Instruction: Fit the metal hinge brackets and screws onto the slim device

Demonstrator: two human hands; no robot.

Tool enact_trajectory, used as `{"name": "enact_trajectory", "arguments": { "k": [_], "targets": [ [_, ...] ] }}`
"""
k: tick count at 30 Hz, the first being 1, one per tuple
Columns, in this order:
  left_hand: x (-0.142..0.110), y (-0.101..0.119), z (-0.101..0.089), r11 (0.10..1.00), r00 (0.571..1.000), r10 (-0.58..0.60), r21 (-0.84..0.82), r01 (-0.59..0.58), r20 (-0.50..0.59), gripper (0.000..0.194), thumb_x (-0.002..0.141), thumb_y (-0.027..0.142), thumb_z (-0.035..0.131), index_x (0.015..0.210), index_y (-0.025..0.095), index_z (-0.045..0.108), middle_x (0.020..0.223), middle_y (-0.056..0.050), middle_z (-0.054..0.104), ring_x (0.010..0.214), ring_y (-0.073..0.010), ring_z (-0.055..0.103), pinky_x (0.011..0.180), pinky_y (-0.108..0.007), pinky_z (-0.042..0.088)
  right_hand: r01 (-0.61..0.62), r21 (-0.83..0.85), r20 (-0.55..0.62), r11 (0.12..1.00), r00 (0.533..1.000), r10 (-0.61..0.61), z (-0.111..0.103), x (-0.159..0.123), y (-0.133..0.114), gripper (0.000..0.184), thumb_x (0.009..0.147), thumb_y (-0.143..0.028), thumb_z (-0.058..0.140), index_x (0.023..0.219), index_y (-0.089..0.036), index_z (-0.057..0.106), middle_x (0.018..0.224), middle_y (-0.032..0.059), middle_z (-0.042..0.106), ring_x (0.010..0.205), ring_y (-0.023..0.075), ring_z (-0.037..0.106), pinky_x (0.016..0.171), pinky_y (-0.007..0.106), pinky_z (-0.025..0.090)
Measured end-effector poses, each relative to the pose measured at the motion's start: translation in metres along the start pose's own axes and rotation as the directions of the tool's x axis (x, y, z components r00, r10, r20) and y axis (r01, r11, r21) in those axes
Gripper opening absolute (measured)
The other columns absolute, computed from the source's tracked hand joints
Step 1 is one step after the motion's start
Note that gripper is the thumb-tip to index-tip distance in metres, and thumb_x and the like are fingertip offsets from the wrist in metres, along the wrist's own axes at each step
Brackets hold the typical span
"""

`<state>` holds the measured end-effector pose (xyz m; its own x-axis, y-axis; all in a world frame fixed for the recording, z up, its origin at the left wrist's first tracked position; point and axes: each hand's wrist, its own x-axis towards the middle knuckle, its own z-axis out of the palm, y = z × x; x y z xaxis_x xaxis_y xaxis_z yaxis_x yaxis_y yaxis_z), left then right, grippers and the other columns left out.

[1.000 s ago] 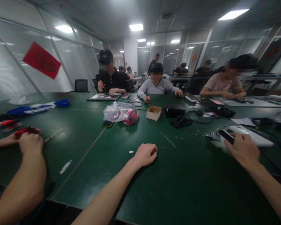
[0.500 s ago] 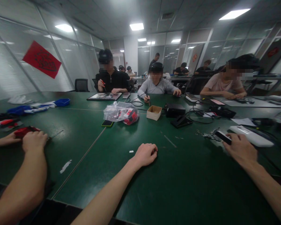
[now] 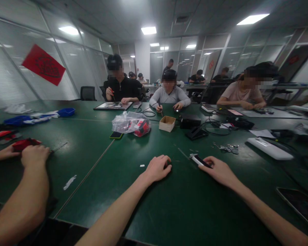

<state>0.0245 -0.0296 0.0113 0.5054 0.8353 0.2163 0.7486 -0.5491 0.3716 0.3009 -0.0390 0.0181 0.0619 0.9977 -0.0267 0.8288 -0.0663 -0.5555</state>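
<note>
My left hand (image 3: 157, 167) rests on the green table (image 3: 100, 181), fingers loosely curled, a gap between thumb and forefinger, nothing visible in it. Just left of it lies a small white scrap (image 3: 142, 165). To the right, my right hand (image 3: 219, 171) is closed on a slim black-and-white device (image 3: 200, 161) with a silvery metal end. Its thumb is below and its fingers above, and the metal end points left toward my left hand. The device looks slightly blurred, and I cannot make out its exact kind. Beyond my right hand lies a cluster of small metal pieces (image 3: 229, 148).
A white oblong case (image 3: 269, 148) and a dark phone-like slab (image 3: 299, 205) lie at right. Further off stand a small open box (image 3: 167, 124), a black box (image 3: 190, 120) and a plastic bag (image 3: 130, 123). At left, another person's hands (image 3: 34, 155) hold a red object. People sit opposite.
My right hand has carried the black-and-white device left and toward my left hand, away from the metal pieces. The thumb of my left hand has parted a little from the fingers.
</note>
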Motion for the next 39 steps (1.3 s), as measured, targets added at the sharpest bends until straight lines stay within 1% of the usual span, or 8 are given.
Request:
{"name": "enact_trajectory", "arguments": {
  "k": [5,9,12,14,17,20,26,39],
  "targets": [
    [-0.001,-0.001,0.001,0.999,0.999,0.029,-0.015,-0.029,-0.035,0.027,0.086,0.039,0.051,0.107,0.021,0.053,0.092,-0.002,0.06,0.084,-0.0174,0.056,0.073,-0.029,0.043,0.089,0.046,0.156,0.995,0.983,-0.095,0.026,-0.028,-0.054,0.04,0.076,-0.048,0.057,0.102,-0.018,0.057,0.081,0.0039,0.065,0.066,0.016,0.06,0.056,0.026,0.042],
    [-0.001,-0.002,0.003,0.998,0.997,0.066,-0.003,-0.066,-0.039,0.019,0.09,0.031,0.046,0.105,0.022,0.055,0.096,-0.003,0.06,0.088,-0.0167,0.057,0.077,-0.029,0.043,0.193,0.151,0.253,0.97,0.941,-0.226,0.034,-0.038,-0.075,0.041,0.079,-0.048,0.055,0.107,-0.018,0.057,0.077,0.0016,0.066,0.06,0.014,0.059,0.053,0.025,0.041],
    [0.0,-0.003,0.004,0.999,0.998,0.052,-0.002,-0.052,-0.042,0.018,0.091,0.024,0.043,0.103,0.022,0.057,0.098,-0.003,0.06,0.089,-0.0159,0.057,0.078,-0.028,0.044,0.287,0.116,0.153,0.951,0.941,-0.303,0.037,-0.03,-0.07,0.036,0.085,-0.048,0.046,0.099,-0.018,0.06,0.073,0.0017,0.064,0.058,0.0141,0.057,0.055,0.027,0.043],
    [0.0,-0.003,0.003,0.999,0.999,0.037,-0.003,-0.037,-0.036,0.02,0.091,0.023,0.043,0.105,0.022,0.057,0.099,-0.003,0.059,0.09,-0.0158,0.057,0.079,-0.028,0.044,0.355,0.064,0.047,0.933,0.933,-0.358,0.039,-0.018,-0.061,0.034,0.088,-0.043,0.042,0.104,-0.018,0.059,0.077,0.0031,0.063,0.063,0.0154,0.057,0.059,0.029,0.045],
    [0.0,-0.002,0.002,0.999,0.999,0.035,-0.005,-0.035,-0.036,0.024,0.09,0.023,0.044,0.111,0.025,0.057,0.104,-0.003,0.057,0.092,-0.0154,0.056,0.081,-0.027,0.044,0.499,0.004,-0.023,0.867,0.866,-0.499,0.042,-0.003,-0.047,0.035,0.088,-0.033,0.045,0.12,-0.02,0.051,0.098,0.0073,0.06,0.084,0.0187,0.058,0.073,0.034,0.048],
    [0.001,-0.002,0.002,0.999,0.998,0.046,0.004,-0.046,-0.042,0.028,0.091,0.022,0.043,0.115,0.028,0.056,0.104,-0.002,0.057,0.092,-0.0152,0.056,0.082,-0.027,0.044,0.581,-0.016,0.015,0.814,0.814,-0.58,0.045,0.002,-0.043,0.028,0.09,-0.031,0.041,0.111,-0.021,0.057,0.104,0.0079,0.059,0.093,0.0196,0.055,0.081,0.037,0.047],
    [0.005,-0.004,0.007,1.0,0.999,0.022,0.02,-0.021,-0.043,0.021,0.092,0.023,0.043,0.1,0.024,0.063,0.094,-0.003,0.061,0.087,-0.0149,0.057,0.077,-0.026,0.043,0.581,-0.009,-0.004,0.814,0.814,-0.581,0.048,-0.002,-0.044,0.025,0.091,-0.031,0.041,0.094,-0.018,0.063,0.09,0.0066,0.063,0.085,0.0186,0.058,0.077,0.035,0.048],
    [0.004,-0.002,0.006,1.0,0.998,-0.013,0.002,0.013,-0.069,0.023,0.092,0.03,0.043,0.092,0.021,0.063,0.093,-0.003,0.061,0.084,-0.0149,0.057,0.076,-0.026,0.043,0.562,0.006,-0.019,0.827,0.827,-0.562,0.051,0.002,-0.037,0.022,0.091,-0.032,0.043,0.093,-0.019,0.061,0.089,0.0057,0.061,0.082,0.0175,0.057,0.073,0.034,0.048]
  ]
}}
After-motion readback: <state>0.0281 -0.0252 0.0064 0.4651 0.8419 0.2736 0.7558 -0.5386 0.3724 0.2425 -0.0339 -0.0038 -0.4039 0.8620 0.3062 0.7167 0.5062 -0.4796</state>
